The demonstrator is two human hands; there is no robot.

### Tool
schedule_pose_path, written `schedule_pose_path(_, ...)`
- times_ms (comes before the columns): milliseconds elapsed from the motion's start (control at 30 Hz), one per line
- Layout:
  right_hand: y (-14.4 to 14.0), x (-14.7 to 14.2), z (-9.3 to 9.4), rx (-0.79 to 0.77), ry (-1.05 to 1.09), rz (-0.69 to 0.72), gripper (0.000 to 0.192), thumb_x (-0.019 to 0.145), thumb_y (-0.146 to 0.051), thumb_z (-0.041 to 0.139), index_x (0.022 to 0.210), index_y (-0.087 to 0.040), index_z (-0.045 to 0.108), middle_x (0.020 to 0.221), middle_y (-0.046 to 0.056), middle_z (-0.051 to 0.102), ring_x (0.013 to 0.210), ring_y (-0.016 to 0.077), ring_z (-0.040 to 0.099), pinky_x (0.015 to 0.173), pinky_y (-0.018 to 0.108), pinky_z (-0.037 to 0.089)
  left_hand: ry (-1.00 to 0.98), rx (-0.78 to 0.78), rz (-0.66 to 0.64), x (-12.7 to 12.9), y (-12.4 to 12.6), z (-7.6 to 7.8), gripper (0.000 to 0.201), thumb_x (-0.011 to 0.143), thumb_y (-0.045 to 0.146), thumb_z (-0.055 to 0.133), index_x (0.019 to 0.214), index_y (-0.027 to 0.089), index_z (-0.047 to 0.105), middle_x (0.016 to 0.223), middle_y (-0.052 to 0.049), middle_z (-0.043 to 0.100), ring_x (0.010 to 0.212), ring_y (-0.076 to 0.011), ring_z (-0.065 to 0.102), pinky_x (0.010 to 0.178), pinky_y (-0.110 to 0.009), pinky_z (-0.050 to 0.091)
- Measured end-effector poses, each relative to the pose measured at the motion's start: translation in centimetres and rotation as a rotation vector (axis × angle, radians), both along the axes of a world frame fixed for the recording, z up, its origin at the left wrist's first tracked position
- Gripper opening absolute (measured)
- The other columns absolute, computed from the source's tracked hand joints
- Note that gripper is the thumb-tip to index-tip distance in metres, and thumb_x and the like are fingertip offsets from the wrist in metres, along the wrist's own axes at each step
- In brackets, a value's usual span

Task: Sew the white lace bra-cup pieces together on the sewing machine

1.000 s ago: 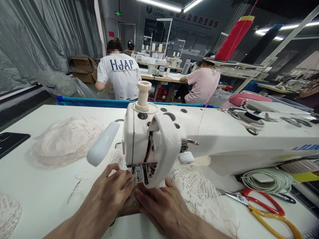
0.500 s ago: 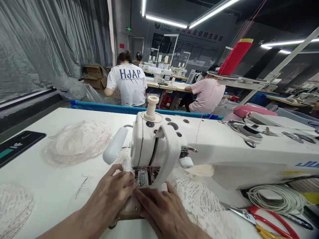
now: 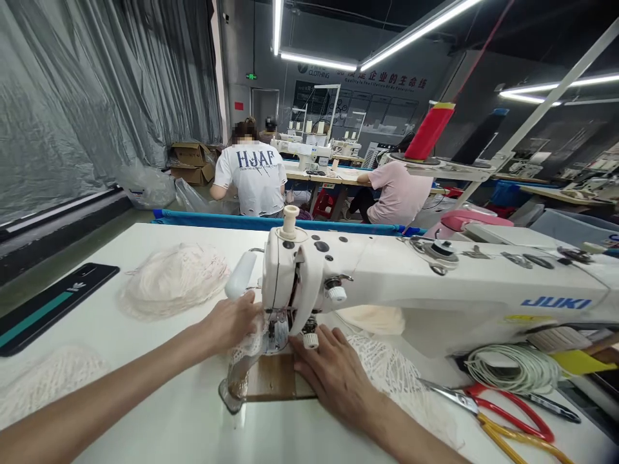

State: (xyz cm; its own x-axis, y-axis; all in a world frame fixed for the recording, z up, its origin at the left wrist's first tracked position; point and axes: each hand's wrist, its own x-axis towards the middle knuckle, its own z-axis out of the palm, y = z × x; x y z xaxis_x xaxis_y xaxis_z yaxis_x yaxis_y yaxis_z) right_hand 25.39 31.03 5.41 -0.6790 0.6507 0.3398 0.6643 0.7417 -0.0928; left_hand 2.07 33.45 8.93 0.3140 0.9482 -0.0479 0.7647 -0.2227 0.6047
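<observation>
Head view: my left hand (image 3: 232, 320) pinches the lace piece (image 3: 246, 348) at nine o'clock of the presser foot (image 3: 280, 332); my right hand (image 3: 333, 374) lies flat at four.

Bright ceiling tubes, sharp, edges warped

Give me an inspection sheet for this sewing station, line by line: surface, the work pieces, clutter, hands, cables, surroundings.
Surface: white table, with a brown plate set in under the needle.
Work pieces: white lace fabric lies under the sewing machine head and spreads to the right.
Clutter: lace pile, phone, red scissors, yellow scissors.
Hands: left hand on the lace left of the needle; right hand flat on the lace and plate.
Cables: coiled pale cord at the machine's base.
Surroundings: two people seated with their backs turned, red thread cone, cardboard boxes, plastic sheeting.
</observation>
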Motion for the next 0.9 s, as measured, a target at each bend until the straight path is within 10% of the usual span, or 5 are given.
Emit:
schedule_pose_path(100,-0.9,0.0,1.7,-0.16,0.011,0.004,0.029,0.087,-0.035,0.056,0.108,-0.015,0.057,0.092,0.011,0.057,0.082,0.0238,0.05,0.071,0.037,0.038,0.07,-0.047,0.048,0.0,-3.1,1.2,0.019,0.07,0.022,0.051,0.055,0.02,0.041,0.055,0.002,0.042,0.056,-0.0187,0.05,0.053,-0.026,0.031)
schedule_pose_path(200,-3.3,-1.1,3.5,-0.673,0.241,0.146,0.061,0.072,-0.051,0.069,0.119,-0.019,0.049,0.108,0.01,0.054,0.094,0.0233,0.05,0.078,0.035,0.042,0.008,-0.228,0.036,0.4,-7.4,2.9,0.024,0.082,0.034,0.044,0.063,0.02,0.045,0.057,0.004,0.043,0.049,-0.0135,0.044,0.046,-0.022,0.028)
schedule_pose_path(400,-8.2,-2.9,3.6,-1.512,0.842,0.203,0.043,0.069,-0.053,0.069,0.07,-0.013,0.052,0.065,-0.002,0.051,0.06,0.0085,0.045,0.057,0.021,0.035,-0.277,-0.519,0.03,0.3,-12.7,5.2,0.031,0.082,0.047,0.051,0.071,0.018,0.05,0.06,0.006,0.035,0.057,-0.0105,0.03,0.049,-0.02,0.023)
schedule_pose_path(900,-9.4,1.7,4.3,-1.572,0.713,0.151,0.033,0.061,-0.036,0.079,0.074,-0.01,0.063,0.065,0.0,0.059,0.056,0.0077,0.048,0.055,0.019,0.036,-0.377,-0.602,0.042,1.4,-13.8,6.0,0.028,0.066,0.043,0.072,0.073,0.017,0.066,0.07,0.003,0.053,0.072,-0.0148,0.044,0.064,-0.023,0.034)
